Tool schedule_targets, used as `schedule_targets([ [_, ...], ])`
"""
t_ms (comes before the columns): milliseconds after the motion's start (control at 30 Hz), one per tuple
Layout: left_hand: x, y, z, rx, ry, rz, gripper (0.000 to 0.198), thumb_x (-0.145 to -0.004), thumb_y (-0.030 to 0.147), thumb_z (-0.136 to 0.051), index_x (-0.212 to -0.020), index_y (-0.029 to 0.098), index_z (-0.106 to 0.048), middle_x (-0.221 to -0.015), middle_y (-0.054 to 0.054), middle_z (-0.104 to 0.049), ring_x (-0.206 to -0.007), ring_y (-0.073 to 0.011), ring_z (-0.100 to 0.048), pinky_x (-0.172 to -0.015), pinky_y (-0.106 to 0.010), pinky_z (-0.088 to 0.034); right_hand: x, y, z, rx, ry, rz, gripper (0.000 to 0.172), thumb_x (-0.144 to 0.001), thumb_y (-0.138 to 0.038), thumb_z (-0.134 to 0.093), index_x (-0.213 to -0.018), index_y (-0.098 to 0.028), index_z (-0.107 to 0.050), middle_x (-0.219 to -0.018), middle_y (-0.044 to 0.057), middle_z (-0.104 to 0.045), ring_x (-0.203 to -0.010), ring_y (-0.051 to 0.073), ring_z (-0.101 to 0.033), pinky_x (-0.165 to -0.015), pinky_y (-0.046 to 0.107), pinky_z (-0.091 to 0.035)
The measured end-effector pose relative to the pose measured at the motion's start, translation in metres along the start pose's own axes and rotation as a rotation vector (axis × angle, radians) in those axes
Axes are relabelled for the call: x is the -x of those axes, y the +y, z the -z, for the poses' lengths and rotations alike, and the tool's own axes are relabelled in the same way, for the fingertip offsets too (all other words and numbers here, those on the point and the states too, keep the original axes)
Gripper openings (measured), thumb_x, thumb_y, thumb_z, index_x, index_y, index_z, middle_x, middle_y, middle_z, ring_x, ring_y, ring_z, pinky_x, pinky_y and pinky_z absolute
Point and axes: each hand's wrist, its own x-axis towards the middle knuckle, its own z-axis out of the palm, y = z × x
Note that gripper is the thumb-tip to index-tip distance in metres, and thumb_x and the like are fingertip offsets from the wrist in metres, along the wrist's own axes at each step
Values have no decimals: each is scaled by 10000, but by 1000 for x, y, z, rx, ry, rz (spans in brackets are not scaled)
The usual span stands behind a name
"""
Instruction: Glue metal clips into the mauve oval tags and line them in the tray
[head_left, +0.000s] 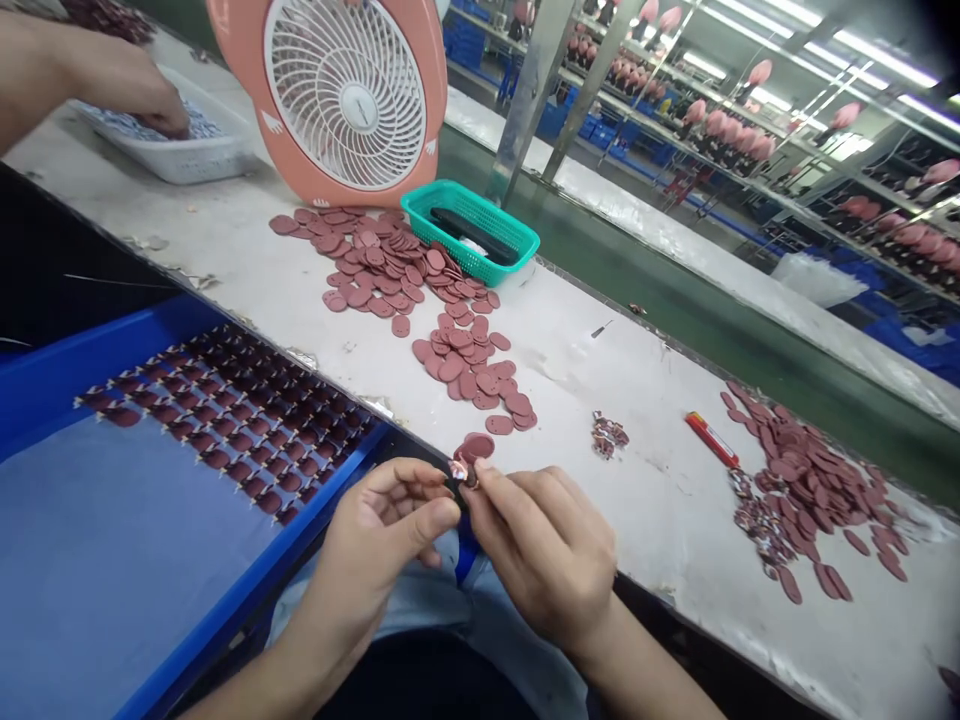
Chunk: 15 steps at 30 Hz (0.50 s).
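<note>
Both my hands meet at the bench's near edge around a small shiny metallic piece (459,469). My left hand (390,530) pinches at its left side with thumb and forefinger, the other fingers curled. Thumb and fingers of my right hand (551,545) close on its right side, partly hiding it. Just beyond the fingertips lie reddish-brown oval discs (478,447). A loose pile of similar discs (375,260) spreads farther back. To the right of my hands sits a small cluster of shiny pieces (608,436).
A blue tray (202,610) with rows of discs is at left. An orange fan (442,90) and green basket (525,250) stand behind. Another person's hand (142,95) reaches into a white tub (202,160). More discs (810,470) and a red tube (711,438) lie right.
</note>
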Motion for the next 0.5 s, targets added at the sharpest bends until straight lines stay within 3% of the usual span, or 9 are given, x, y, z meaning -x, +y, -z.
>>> schedule_targets([
  [167, -5, 2, -4, -39, 26, -97, 318, -592, 341, -963, -739, 184, -728, -702, 5, -653, -571, -121, -554, -437, -176, -489, 4, -2, -16, 41, -13, 102, 453, -904, -86, -665, -1349, -72, -582, -788, 102, -735, -612, 203, -635, -541, 327, -526],
  [400, -6, 6, 5, -17, 98, -62, 320, -657, 423, -919, -766, 183, -737, -740, -12, -668, -620, -130, -579, -452, -175, -476, -5, -7, -30, -15, -17, 123, 332, -865, -30, -701, -1189, -79, -649, -793, 103, -746, -609, 188, -646, -547, 320, -534],
  [500, -8, 15, 16, -18, 182, -52, 364, -653, 464, -902, -794, 178, -727, -786, -32, -685, -677, -168, -637, -461, -201, -502, -4, -13, -31, -45, 9, 165, 366, -845, -63, -728, -1200, -137, -680, -689, 36, -720, -508, 162, -621, -475, 293, -510],
])
